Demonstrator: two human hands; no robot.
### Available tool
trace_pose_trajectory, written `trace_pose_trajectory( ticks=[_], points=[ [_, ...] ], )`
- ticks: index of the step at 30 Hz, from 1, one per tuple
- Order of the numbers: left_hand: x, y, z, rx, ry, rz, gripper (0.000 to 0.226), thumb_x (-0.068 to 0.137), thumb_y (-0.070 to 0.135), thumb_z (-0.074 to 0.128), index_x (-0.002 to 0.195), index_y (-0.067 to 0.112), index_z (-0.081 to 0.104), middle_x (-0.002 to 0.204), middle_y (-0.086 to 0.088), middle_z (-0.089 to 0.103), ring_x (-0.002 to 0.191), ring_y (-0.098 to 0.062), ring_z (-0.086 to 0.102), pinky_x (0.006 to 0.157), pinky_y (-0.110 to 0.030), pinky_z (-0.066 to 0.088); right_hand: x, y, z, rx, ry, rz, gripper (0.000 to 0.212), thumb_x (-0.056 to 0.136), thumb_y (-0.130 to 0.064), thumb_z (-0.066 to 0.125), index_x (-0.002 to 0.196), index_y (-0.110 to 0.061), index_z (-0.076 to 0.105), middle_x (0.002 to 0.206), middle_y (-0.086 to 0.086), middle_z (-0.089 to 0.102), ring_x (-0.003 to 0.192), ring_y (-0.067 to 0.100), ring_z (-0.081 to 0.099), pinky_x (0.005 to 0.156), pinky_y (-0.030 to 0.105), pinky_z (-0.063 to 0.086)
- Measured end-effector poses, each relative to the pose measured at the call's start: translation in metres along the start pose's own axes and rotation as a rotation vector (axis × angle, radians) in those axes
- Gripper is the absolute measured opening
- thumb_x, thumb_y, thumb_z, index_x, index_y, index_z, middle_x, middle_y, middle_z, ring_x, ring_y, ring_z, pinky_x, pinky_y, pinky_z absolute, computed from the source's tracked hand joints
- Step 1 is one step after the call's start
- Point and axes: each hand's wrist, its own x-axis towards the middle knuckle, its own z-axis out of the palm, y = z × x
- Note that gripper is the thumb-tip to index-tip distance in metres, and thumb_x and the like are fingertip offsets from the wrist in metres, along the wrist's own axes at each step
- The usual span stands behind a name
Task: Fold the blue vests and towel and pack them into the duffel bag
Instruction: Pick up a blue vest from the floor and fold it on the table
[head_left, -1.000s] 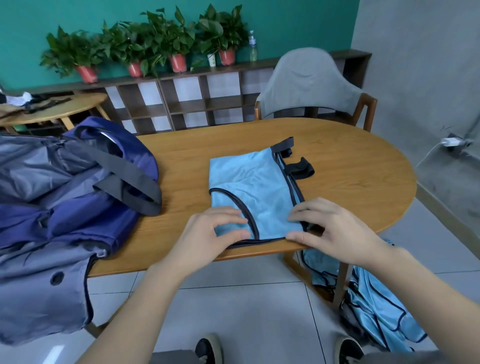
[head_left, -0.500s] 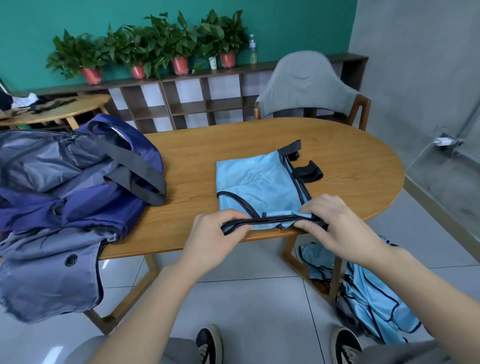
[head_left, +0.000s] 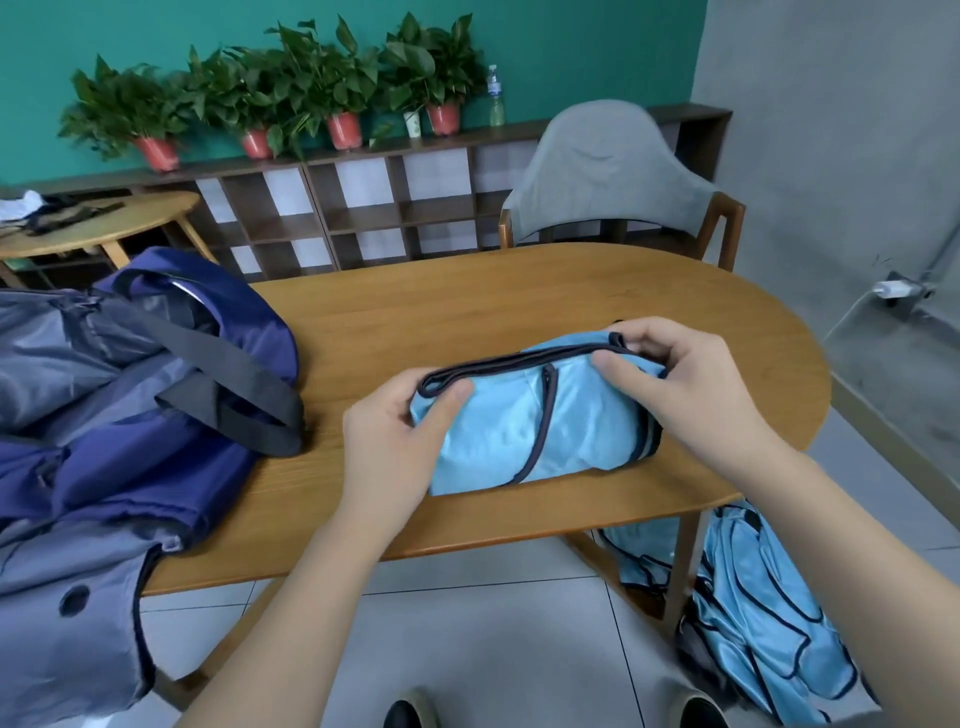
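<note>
A light blue vest (head_left: 540, 421) with dark trim lies folded over on the wooden table (head_left: 467, 312), near its front edge. My left hand (head_left: 395, 441) pinches its left end, thumb on top of the trimmed hem. My right hand (head_left: 675, 384) pinches the hem at the right end, which it holds doubled back over the vest's far part. The blue and grey duffel bag (head_left: 119, 415) slumps open on the table's left side, its black strap (head_left: 228, 379) draped across it. More blue vests (head_left: 763, 613) lie heaped on the floor at the lower right.
A grey-covered chair (head_left: 613, 176) stands behind the table. A low shelf unit (head_left: 363, 208) with potted plants (head_left: 291, 88) lines the green wall. A small round table (head_left: 98, 223) sits at the far left. My shoes (head_left: 410, 712) show on the tiled floor below.
Both hands have lifted the vest's near hem off the table edge and carried it away from me, over the far part. The black straps at the far corner are now covered.
</note>
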Motion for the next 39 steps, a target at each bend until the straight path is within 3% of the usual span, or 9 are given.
trace_pose_trajectory(
  ticks=[4,7,10,14,19,28,31,34,39],
  points=[
    [0.046,-0.018,0.01,0.094,0.029,-0.036,0.004,0.091,0.029,0.074,0.088,0.032,0.073,0.083,0.016,0.074,0.08,-0.006,0.069,0.072,-0.028,0.055,0.044,0.018,0.012,-0.038,0.029,0.064,0.013,0.094,-0.02,0.07,0.106,-0.025,0.071,0.098,-0.012,0.075,0.091,0.004,0.071,0.077,0.022,0.056],
    [0.071,-0.037,0.018,0.245,0.02,-0.073,0.001,0.092,0.031,0.073,0.092,0.032,0.073,0.076,0.015,0.07,0.07,-0.001,0.062,0.063,-0.009,0.042,0.069,0.041,0.02,-0.212,0.021,0.14,0.023,0.092,-0.036,0.072,0.114,-0.028,0.069,0.108,-0.015,0.071,0.096,0.006,0.068,0.084,0.03,0.057],
    [0.08,-0.062,0.024,0.456,-0.088,-0.189,0.015,0.092,0.034,0.072,0.106,0.028,0.072,0.087,0.009,0.066,0.079,-0.007,0.06,0.063,-0.002,0.035,0.077,0.064,0.022,-0.465,-0.13,0.242,0.04,0.089,-0.047,0.072,0.123,-0.027,0.065,0.115,-0.016,0.062,0.105,0.004,0.057,0.083,0.021,0.045],
    [0.081,-0.073,0.025,0.449,-0.082,-0.25,0.018,0.093,0.034,0.071,0.11,0.028,0.071,0.092,0.005,0.07,0.086,-0.01,0.062,0.065,-0.007,0.039,0.08,0.071,0.016,-0.401,-0.178,0.299,0.024,0.091,-0.038,0.072,0.114,-0.032,0.069,0.109,-0.019,0.067,0.094,0.0,0.064,0.073,0.018,0.051],
    [0.077,-0.069,0.026,0.309,0.01,-0.172,0.02,0.096,0.026,0.067,0.111,0.039,0.07,0.089,0.018,0.069,0.093,-0.015,0.065,0.088,-0.034,0.051,0.08,0.073,0.022,-0.349,-0.092,0.21,0.015,0.093,-0.029,0.071,0.108,-0.031,0.073,0.107,-0.023,0.068,0.103,0.002,0.063,0.089,0.03,0.054],
    [0.077,-0.071,0.025,0.453,-0.037,-0.25,0.034,0.099,0.024,0.063,0.132,0.021,0.061,0.114,0.001,0.069,0.09,-0.007,0.06,0.076,-0.011,0.04,0.088,0.086,0.028,-0.462,-0.097,0.331,0.034,0.09,-0.045,0.071,0.12,-0.029,0.069,0.112,-0.005,0.068,0.11,0.018,0.062,0.084,0.031,0.051],
    [0.071,-0.053,0.022,0.596,-0.066,-0.119,0.037,0.099,0.027,0.063,0.136,0.025,0.059,0.126,0.005,0.062,0.098,-0.006,0.058,0.088,-0.018,0.044,0.086,0.084,0.025,-0.424,-0.108,0.33,0.04,0.089,-0.051,0.069,0.123,-0.029,0.067,0.114,-0.011,0.066,0.116,0.016,0.059,0.097,0.037,0.051],
    [0.056,-0.021,0.027,0.482,-0.184,0.261,0.026,0.098,0.024,0.064,0.123,0.029,0.069,0.126,0.015,0.063,0.12,-0.002,0.054,0.105,-0.017,0.037,0.081,0.076,0.019,-0.307,-0.086,0.312,0.046,0.087,-0.056,0.069,0.126,-0.031,0.064,0.111,-0.019,0.069,0.116,0.01,0.061,0.102,0.034,0.048],
    [0.017,-0.019,0.061,0.439,-0.659,0.393,0.031,0.096,0.041,0.065,0.125,0.029,0.07,0.136,0.009,0.062,0.133,-0.004,0.046,0.114,-0.025,0.032,0.053,0.052,0.009,-0.539,0.127,0.1,0.029,0.093,-0.039,0.069,0.117,-0.023,0.066,0.101,-0.011,0.069,0.089,0.003,0.063,0.073,0.002,0.04]
  ],
)
